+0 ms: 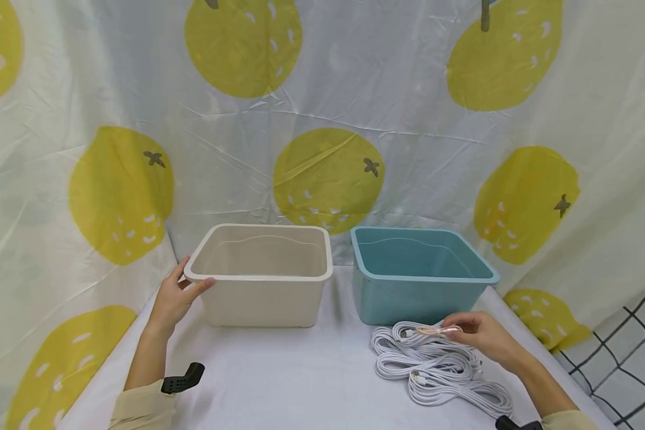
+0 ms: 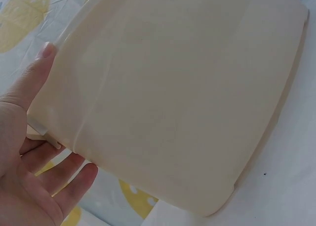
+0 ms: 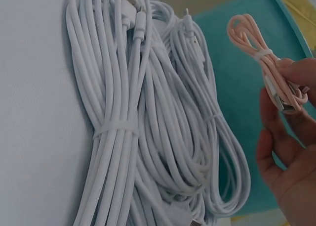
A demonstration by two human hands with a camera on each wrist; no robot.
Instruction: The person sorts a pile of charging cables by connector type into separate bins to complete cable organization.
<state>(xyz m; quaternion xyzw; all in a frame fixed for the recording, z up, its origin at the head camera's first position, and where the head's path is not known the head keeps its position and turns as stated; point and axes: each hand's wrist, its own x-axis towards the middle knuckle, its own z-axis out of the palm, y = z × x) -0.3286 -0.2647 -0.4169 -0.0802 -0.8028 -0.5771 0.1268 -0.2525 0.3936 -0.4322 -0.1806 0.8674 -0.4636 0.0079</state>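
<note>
With thumb on the front and fingers behind, my left hand (image 1: pixel 173 298) grips the front left corner of the beige bin (image 1: pixel 263 303). The left wrist view shows the thumb on the rim of that bin (image 2: pixel 173 97). My right hand (image 1: pixel 484 337) pinches a small pink charging cable (image 3: pixel 269 63), coiled and tied with a white band. Below it, several coiled white cables (image 1: pixel 435 364) lie in a heap, each bundle tied, with plugs showing. Just behind the heap stands a teal bin (image 1: pixel 408 298). The inside floors of both bins are hidden in the head view.
A white cloth (image 1: pixel 279 382) covers the table. Behind it hangs a curtain (image 1: pixel 236 173) printed with yellow lemons. Black wire mesh (image 1: pixel 623 358) stands at the right edge. A dark wrist strap (image 1: pixel 183 379) sits on the left forearm.
</note>
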